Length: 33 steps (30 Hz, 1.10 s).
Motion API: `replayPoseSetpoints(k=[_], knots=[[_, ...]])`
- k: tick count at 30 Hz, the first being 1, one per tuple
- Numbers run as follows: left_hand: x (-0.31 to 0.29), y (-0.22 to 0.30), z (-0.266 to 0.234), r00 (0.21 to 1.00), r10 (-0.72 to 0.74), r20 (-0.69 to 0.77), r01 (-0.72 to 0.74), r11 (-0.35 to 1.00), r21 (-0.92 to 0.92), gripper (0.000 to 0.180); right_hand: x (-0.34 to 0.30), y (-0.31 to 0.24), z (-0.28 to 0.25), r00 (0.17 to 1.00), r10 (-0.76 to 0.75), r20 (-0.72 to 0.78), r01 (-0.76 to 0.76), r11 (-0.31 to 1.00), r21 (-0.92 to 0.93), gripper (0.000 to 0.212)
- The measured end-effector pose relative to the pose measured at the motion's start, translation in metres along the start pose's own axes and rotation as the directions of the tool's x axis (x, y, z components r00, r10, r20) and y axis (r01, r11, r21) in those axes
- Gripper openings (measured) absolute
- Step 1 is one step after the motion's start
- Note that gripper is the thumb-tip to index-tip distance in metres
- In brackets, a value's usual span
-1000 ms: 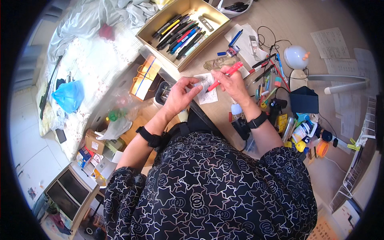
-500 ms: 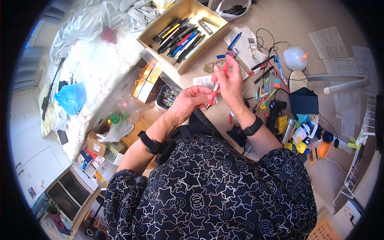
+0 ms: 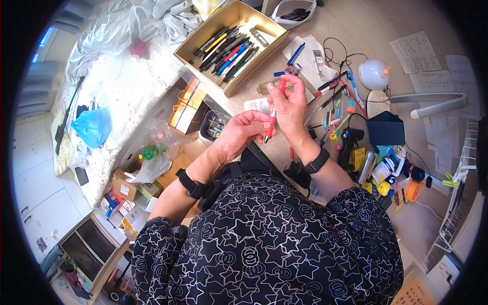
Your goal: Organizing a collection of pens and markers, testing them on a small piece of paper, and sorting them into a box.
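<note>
A red pen (image 3: 273, 121) with a pale middle section slants between my two hands, its pointed tip down toward me. My left hand (image 3: 241, 133) pinches the pen's lower part between thumb and fingertips. At the upper end my right hand (image 3: 290, 108) is closed on the red pen, with the thumb along it and the index finger bent over its top. Just beyond my hands lies a small white paper with handwriting (image 3: 255, 105). Several loose pens and markers (image 3: 335, 113) are scattered to the right of my right hand.
A gold-coloured box (image 3: 230, 90) holding many pens stands at the far left desk edge. Behind it is a white container (image 3: 297, 20) with dark pens. At right are a white lamp (image 3: 439, 101), a dark blue holder (image 3: 385, 128), bottles and cables. A black bin (image 3: 207, 127) sits below the desk edge.
My right index finger has bent onto the pen's top end. The pen has shifted slightly, its tip a little nearer to me. My left hand keeps its pinch.
</note>
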<state>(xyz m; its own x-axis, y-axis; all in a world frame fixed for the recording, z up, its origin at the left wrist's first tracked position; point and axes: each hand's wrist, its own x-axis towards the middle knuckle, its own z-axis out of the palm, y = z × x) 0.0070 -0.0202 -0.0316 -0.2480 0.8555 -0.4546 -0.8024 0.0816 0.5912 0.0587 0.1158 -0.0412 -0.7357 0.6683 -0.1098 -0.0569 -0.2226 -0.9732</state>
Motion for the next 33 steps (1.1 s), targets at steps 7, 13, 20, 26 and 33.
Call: replayPoseSetpoints(k=[7, 13, 20, 26, 33], knots=[[0.000, 0.002, 0.001, 1.000, 0.001, -0.001, -0.001, 0.998, 0.063, 0.013, 0.007, -0.007, 0.001, 0.993, -0.100, 0.055, 0.100, 0.995, -0.012, 0.032], [-0.006, 0.007, -0.013, 0.980, 0.157, -0.123, -0.140, 0.981, 0.132, 0.018, 0.030, -0.050, 0.006, 0.930, 0.115, 0.349, -0.082, 0.991, -0.108, 0.028], [-0.031, 0.009, -0.048, 0.890, 0.276, -0.362, -0.233, 0.959, 0.160, 0.022, 0.091, -0.062, 0.052, 0.505, -0.685, 0.525, 0.860, 0.449, -0.242, 0.023], [-0.047, 0.010, -0.054, 0.857, 0.282, -0.431, -0.232, 0.959, 0.165, 0.021, 0.121, -0.001, 0.086, 0.473, -0.284, 0.834, 0.848, -0.112, -0.518, 0.019], [-0.056, 0.005, -0.050, 0.841, 0.286, -0.460, -0.190, 0.951, 0.244, 0.021, 0.121, 0.017, 0.099, 0.632, -0.101, 0.769, 0.775, 0.105, -0.623, 0.044]])
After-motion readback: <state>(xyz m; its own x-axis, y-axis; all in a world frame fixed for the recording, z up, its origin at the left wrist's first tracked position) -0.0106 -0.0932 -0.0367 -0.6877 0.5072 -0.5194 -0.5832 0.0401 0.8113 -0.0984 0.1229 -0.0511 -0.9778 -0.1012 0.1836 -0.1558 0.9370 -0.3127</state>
